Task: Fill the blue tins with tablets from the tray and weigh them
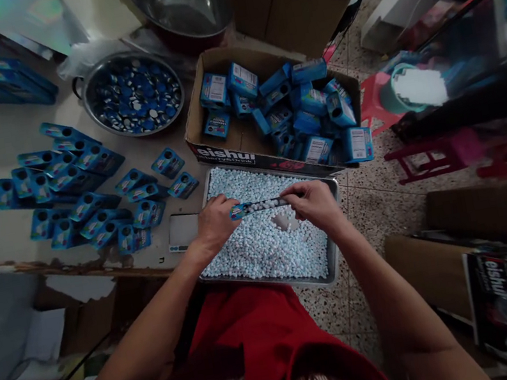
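My left hand [214, 224] and my right hand [315, 203] are both closed on a flat blue pack [259, 206], held level between them and filled with small pale pellets. The pack hangs just above a metal tray [336, 252] heaped with several white-blue pellets [263, 247]. The left hand grips the pack's blue end, the right hand pinches the other end.
A cardboard box [232, 151] with several blue boxes stands behind the tray. Several flat blue packs [79, 193] lie on the table at left. A metal pan [134, 94] holds blue caps. A small scale [181, 232] sits beside the tray. Red stools [428, 157] stand on the floor at right.
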A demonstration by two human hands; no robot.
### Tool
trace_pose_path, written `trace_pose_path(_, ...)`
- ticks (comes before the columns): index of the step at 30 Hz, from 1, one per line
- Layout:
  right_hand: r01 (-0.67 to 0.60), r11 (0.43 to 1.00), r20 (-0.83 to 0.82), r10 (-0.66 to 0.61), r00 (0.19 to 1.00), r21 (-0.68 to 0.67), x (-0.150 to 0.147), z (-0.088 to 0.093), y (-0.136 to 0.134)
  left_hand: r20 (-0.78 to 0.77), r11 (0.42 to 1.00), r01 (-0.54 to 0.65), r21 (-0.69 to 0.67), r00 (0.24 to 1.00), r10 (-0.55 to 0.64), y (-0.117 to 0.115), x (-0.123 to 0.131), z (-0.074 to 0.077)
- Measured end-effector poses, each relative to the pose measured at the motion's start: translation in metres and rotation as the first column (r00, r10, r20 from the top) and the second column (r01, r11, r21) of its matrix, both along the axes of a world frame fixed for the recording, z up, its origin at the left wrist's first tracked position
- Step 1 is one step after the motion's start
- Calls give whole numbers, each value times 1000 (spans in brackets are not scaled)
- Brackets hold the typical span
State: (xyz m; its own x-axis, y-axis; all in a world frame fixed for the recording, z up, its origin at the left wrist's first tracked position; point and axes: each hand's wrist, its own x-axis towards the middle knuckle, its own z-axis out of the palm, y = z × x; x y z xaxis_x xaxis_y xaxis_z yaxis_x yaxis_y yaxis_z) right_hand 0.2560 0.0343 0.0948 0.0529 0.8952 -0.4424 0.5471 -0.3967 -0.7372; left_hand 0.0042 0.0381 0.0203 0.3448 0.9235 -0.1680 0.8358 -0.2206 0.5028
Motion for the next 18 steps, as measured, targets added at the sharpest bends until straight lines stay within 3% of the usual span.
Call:
trace_pose_path(5,-73,992,123,60,991,101,-7,10,-4,51,998,-45,42,998,43,-4,7,-10)
trace_pose_path(9,39,997,21,-40,999,69,33,-3,-23,180,993,-120,-2,976,118,-6,6,-21)
trace_pose_path(11,171,984,-1,-172,985,44,71,-29,-38,257,981,-186,-58,946,195,-6,0,-27)
trace_pose_path(14,413,911,2,-413,911,1,112,-91,-58,353,954,-256,-154,888,295,-6,-17,-36)
trace_pose_path(16,455,888,-61,-459,886,-69,107,-135,-62,390,939,-277,-203,857,337,-8,-29,-40)
trace_pose_path(18,417,898,-159,-435,886,-139,78,-172,-60,388,923,-307,-232,841,378,-12,-39,-40)
